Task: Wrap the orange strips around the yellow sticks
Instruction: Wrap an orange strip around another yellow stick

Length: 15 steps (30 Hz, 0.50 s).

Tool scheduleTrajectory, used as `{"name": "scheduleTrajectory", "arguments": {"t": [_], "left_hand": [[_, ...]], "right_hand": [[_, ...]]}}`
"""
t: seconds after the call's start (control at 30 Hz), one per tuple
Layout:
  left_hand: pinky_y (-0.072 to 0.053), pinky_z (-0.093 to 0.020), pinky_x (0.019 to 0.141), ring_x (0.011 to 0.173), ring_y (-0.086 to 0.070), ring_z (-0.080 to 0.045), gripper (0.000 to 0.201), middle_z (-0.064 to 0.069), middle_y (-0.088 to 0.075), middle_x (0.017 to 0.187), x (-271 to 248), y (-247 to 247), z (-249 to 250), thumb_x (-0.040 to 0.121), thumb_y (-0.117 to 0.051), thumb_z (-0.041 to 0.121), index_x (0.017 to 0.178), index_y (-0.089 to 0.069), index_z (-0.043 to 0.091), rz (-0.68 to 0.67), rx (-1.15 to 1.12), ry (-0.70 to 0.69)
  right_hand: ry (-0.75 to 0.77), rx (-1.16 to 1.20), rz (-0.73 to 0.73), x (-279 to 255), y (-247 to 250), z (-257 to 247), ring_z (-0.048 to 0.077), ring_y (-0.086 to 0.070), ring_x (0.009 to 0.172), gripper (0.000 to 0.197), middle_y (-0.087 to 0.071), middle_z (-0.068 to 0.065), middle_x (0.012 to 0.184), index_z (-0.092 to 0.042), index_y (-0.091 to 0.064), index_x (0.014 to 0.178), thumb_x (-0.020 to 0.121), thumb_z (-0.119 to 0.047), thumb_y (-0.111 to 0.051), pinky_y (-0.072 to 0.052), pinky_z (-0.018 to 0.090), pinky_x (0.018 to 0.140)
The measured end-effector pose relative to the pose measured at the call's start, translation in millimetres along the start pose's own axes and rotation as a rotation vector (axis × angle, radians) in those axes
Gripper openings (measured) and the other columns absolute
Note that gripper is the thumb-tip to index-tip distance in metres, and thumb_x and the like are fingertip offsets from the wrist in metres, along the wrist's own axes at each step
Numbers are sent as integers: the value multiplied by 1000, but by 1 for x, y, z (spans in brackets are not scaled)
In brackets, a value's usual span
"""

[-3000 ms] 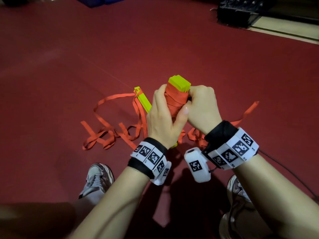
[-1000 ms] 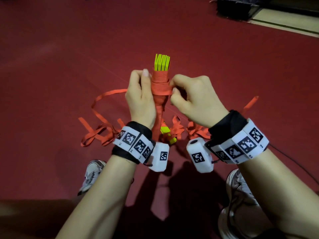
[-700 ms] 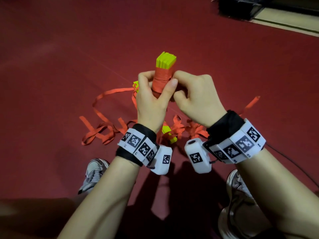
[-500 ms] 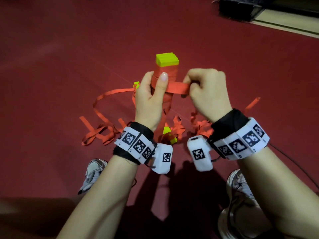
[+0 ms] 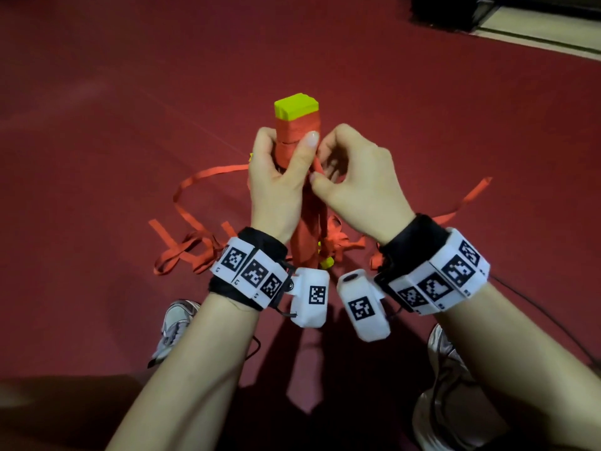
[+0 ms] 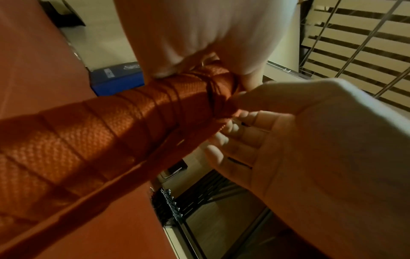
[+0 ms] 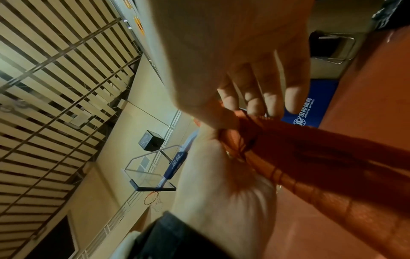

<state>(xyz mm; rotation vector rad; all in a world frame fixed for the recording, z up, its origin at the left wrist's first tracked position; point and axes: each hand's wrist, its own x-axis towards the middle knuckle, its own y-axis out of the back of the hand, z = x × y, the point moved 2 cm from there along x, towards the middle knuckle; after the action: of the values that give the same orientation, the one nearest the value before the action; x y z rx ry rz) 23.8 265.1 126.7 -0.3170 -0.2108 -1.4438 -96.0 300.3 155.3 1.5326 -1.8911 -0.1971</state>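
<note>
Head view: the bundle of yellow sticks (image 5: 296,107) stands upright between both hands — the left hand (image 5: 276,187) grips its orange-wrapped middle, the right hand (image 5: 357,180) pinches the orange strip (image 5: 317,166) just beside it.

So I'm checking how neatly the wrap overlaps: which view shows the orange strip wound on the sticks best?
The left wrist view: the wound orange strip fills the frame, each overlapping turn and its weave visible. The head view shows it small, partly behind the left hand. The right wrist view shows it dark and shadowed.
</note>
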Motion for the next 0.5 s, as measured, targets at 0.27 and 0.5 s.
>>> {"name": "scheduleTrajectory", "arguments": {"t": [0.27,0.5], "left_hand": [[-38,-39,67,68,-42,-13,32,14,-48,70,1,1,0,86,-74,41,79,-47,24,-14,-6,18],[-40,-34,67,73,-45,-17,20,-4,-50,77,3,5,6,96,-67,27,84,-54,16,-68,-64,59]], "right_hand": [[-216,292,-32,6,2,13,9,-46,45,13,-58,0,59,-23,-61,77,66,-17,-57,-38,25,51],[68,114,-95,10,18,11,7,-44,55,21,-55,-7,61,-20,-62,82,76,-26,-80,-38,28,57]]}}
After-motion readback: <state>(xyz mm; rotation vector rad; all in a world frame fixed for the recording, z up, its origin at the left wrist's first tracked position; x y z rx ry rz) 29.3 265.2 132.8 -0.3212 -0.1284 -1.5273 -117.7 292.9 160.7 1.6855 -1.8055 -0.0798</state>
